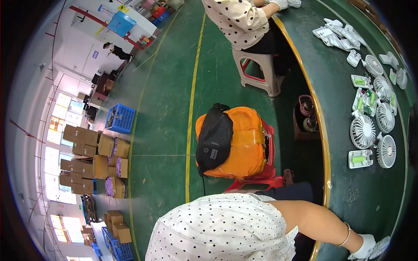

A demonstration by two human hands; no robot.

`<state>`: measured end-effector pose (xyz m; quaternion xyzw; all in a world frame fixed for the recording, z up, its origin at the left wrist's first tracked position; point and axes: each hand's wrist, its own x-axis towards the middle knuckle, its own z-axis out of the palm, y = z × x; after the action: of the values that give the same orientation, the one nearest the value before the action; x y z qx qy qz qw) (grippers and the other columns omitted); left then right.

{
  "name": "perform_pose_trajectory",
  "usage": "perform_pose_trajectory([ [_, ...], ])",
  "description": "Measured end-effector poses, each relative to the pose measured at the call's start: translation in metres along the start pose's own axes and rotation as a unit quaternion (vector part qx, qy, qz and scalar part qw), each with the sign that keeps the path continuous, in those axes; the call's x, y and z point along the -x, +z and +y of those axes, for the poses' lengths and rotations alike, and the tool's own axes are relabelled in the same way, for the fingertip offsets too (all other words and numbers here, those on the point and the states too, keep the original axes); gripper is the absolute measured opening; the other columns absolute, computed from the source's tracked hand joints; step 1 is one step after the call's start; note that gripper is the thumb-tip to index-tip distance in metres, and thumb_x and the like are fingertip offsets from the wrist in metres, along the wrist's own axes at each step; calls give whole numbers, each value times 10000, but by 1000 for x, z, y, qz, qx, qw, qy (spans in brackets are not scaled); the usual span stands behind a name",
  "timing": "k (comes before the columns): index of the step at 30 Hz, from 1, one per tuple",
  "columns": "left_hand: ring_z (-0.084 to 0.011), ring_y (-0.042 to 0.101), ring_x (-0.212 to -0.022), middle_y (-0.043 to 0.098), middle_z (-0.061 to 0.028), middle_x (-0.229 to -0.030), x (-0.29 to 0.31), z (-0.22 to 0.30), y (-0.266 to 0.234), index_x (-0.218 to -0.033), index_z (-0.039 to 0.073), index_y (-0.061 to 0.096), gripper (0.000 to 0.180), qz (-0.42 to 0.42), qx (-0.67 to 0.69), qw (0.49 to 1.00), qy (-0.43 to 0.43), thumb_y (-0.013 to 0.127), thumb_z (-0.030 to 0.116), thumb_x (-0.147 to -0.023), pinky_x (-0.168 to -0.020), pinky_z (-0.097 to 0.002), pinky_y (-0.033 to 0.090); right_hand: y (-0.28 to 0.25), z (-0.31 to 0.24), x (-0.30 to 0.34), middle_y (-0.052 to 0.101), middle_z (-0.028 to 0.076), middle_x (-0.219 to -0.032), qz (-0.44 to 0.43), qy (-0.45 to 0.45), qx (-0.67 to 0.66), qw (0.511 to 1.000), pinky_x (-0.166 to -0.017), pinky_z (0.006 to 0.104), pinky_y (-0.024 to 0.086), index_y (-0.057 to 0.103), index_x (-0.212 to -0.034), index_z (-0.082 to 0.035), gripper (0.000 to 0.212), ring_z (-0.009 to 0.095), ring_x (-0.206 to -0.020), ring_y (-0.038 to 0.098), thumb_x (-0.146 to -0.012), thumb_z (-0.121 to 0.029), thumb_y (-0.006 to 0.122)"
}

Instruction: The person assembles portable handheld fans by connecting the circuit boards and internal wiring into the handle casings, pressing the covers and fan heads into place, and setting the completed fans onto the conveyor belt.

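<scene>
At the lower right, my left hand (364,247) wears a white glove, with a bracelet at the wrist. Its fingers are closed around the edge of a small white fan (381,247) over the green worktable (348,191). The picture's rim cuts off part of that fan. My right hand is out of view. Farther along the table lie several white fan heads (362,132) with round grilles. Among them are open white housings (359,159) holding green cylindrical cells. At the far end, white plastic parts (335,35) are piled up.
A co-worker (237,21) in a dotted blouse sits on a beige stool (257,71), gloved hands at the table. An orange bag (244,143) with a black pouch (215,139) rests on a red stool (271,148). Cardboard boxes (80,135) and a blue crate (120,118) stand at left.
</scene>
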<state>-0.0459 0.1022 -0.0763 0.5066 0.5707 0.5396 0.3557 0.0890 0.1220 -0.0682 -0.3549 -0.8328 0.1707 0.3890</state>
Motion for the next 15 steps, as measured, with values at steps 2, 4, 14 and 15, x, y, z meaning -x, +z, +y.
perform_pose_trajectory([
  [2, -407, 684, -775, 699, -234, -809, 0, -2, 5, -842, 30, 735, 369, 8, -17, 1000, 14, 516, 314, -929, -675, -479, 542, -1, -3, 1, 720, 186, -1058, -2, -1, -3, 1000, -819, 363, 545, 689, -1134, 49, 259, 265, -939, 680, -996, -146, 588],
  [4, -411, 682, -773, 694, -241, -796, -1, -6, 12, -823, 33, 732, 374, 42, -32, 998, 22, 520, 324, -924, -667, -490, 539, -2, -9, 2, 718, 187, -1064, -1, 0, -3, 1000, -826, 364, 542, 685, -1138, 51, 262, 266, -946, 678, -999, -148, 586],
  [14, -415, 681, -755, 694, -240, -795, -4, -15, 16, -825, 39, 736, 370, 59, -13, 998, 23, 520, 324, -922, -664, -491, 540, 2, 9, 5, 708, 192, -1093, -12, 8, 6, 1000, -857, 367, 529, 667, -1160, 60, 281, 273, -977, 667, -1011, -159, 572],
  [15, -412, 684, -764, 695, -241, -798, -6, -16, 17, -831, 36, 735, 379, 52, -18, 998, 24, 520, 334, -922, -668, -491, 541, 1, 8, 4, 707, 193, -1096, -10, 12, 10, 1000, -860, 367, 528, 665, -1163, 60, 283, 274, -980, 666, -1012, -160, 571],
])
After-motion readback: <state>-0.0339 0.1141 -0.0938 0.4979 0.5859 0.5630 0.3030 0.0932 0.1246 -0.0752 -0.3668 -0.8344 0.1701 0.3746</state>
